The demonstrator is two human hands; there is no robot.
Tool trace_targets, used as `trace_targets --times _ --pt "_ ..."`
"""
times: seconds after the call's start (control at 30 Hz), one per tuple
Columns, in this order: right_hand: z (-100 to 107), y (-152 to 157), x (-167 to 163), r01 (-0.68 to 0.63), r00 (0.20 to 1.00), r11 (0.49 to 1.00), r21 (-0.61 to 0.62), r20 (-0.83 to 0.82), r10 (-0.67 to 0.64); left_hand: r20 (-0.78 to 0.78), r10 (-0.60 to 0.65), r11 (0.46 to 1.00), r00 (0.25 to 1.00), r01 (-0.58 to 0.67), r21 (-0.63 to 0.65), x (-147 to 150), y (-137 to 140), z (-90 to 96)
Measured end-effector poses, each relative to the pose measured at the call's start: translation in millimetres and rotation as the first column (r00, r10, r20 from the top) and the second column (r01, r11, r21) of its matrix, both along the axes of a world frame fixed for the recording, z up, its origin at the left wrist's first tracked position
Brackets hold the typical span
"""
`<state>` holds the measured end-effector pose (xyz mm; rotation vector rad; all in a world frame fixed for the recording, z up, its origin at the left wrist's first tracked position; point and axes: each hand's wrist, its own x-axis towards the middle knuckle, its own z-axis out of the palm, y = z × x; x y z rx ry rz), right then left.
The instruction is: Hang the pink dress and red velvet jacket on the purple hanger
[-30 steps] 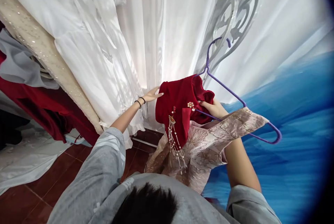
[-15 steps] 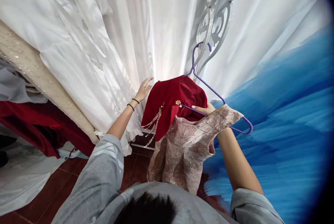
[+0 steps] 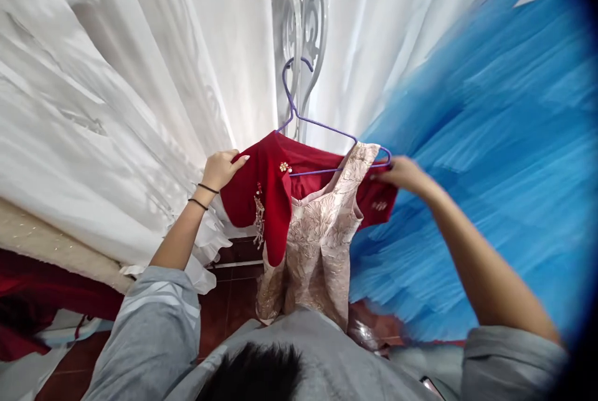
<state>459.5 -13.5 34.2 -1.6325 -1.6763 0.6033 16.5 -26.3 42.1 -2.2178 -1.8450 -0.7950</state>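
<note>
A dark red velvet jacket (image 3: 275,202) with a beaded flower and a hanging bead tassel is draped over the left side of a purple hanger (image 3: 322,126). Its other part stretches behind a pale pink brocade dress (image 3: 317,233), whose right strap sits on the hanger. My left hand (image 3: 223,170) pinches the jacket's left shoulder between thumb and fingers. At the hanger's right end, my right hand (image 3: 402,174) is closed on the jacket's other side; its fingertips are slightly blurred. The hanger's hook hangs on a white scrolled metal stand (image 3: 299,27).
White gowns or drapes (image 3: 116,89) hang at the left and behind. Blue tulle (image 3: 481,158) fills the right side. A beaded cream fabric (image 3: 60,245) and dark red cloth (image 3: 93,289) lie at lower left, above a red tiled floor (image 3: 219,307).
My right hand has come out from behind the dress and drawn the jacket's far side to the right. My left hand has closed on the jacket's shoulder. The view has turned right.
</note>
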Motion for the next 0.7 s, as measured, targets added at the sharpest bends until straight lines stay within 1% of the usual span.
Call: trace_targets --times 0.03,0.07,0.1,0.13,0.17,0.2,0.23,0.27,0.3,0.33,0.37,0.4,0.43,0.47,0.5,0.53,0.57,0.6,0.63,0.7 --pt "18 2 7 0.114 0.982 0.986 0.123 0.135 -0.131 -0.007 -0.003 1.0 1.0 0.003 -0.004 2 -7 2.4" --pt "33 3 11 0.197 0.945 0.941 0.276 0.201 -0.257 -0.01 -0.002 1.0 1.0 0.002 -0.002 3 -14 4.2" --pt "43 4 13 0.249 0.909 0.884 0.396 0.219 -0.354 -0.01 0.007 1.0 1.0 -0.007 0.007 5 -20 5.4" --pt "48 5 13 0.272 0.885 0.831 0.486 0.212 -0.414 -0.009 0.023 1.0 1.0 -0.023 0.02 6 -25 6.1" --pt "49 7 12 0.275 0.875 0.814 0.512 0.218 -0.432 -0.008 0.041 0.999 0.999 -0.041 0.033 6 -30 6.4" --pt "47 11 11 0.258 0.876 0.845 0.469 0.255 -0.409 -0.009 0.056 0.998 0.998 -0.056 0.043 6 -34 6.5" --pt "43 16 12 0.219 0.885 0.903 0.37 0.315 -0.344 -0.013 0.066 0.997 0.998 -0.065 0.049 6 -37 6.7" --pt "41 22 15 0.181 0.894 0.954 0.24 0.364 -0.261 -0.017 0.068 0.996 0.998 -0.067 0.053 5 -39 7.0" --pt "41 28 20 0.149 0.904 0.981 0.123 0.384 -0.185 -0.02 0.066 0.996 0.998 -0.065 0.055 5 -41 7.5" --pt "45 32 26 0.133 0.917 0.989 0.058 0.372 -0.145 -0.02 0.061 0.996 0.998 -0.06 0.058 6 -43 8.2" --pt "51 34 30 0.132 0.93 0.989 0.064 0.338 -0.146 -0.018 0.054 0.997 0.998 -0.052 0.06 6 -44 9.0" --pt "60 33 32 0.15 0.939 0.979 0.135 0.289 -0.184 -0.014 0.046 0.997 0.999 -0.045 0.062 8 -46 9.7" --pt "69 28 29 0.179 0.944 0.955 0.237 0.233 -0.235 -0.012 0.042 0.997 0.999 -0.041 0.065 9 -48 10.2" --pt "75 19 21 0.211 0.942 0.921 0.328 0.184 -0.282 -0.01 0.043 0.997 0.999 -0.042 0.069 10 -50 10.3" --pt "78 8 8 0.232 0.936 0.891 0.391 0.158 -0.314 -0.01 0.049 0.996 0.999 -0.048 0.077 12 -52 10.1" --pt "76 -4 -11 0.242 0.929 0.875 0.419 0.16 -0.334 -0.012 0.061 0.994 0.998 -0.06 0.088 13 -54 9.4" --pt "69 -17 -32 0.244 0.92 0.882 0.403 0.192 -0.342 -0.014 0.08 0.992 0.997 -0.078 0.104 14 -56 8.4" --pt "57 -28 -56 0.22 0.917 0.909 0.355 0.244 -0.317 -0.018 0.101 0.988 0.995 -0.098 0.121 15 -58 7.3" --pt "42 -37 -79 0.171 0.921 0.941 0.292 0.291 -0.258 -0.021 0.123 0.983 0.992 -0.119 0.137 16 -60 6.0" --pt "13 -51 -118 0.095 0.933 0.99 0.1 0.339 -0.123 -0.026 0.164 0.974 0.986 -0.158 0.162 17 -61 4.0"
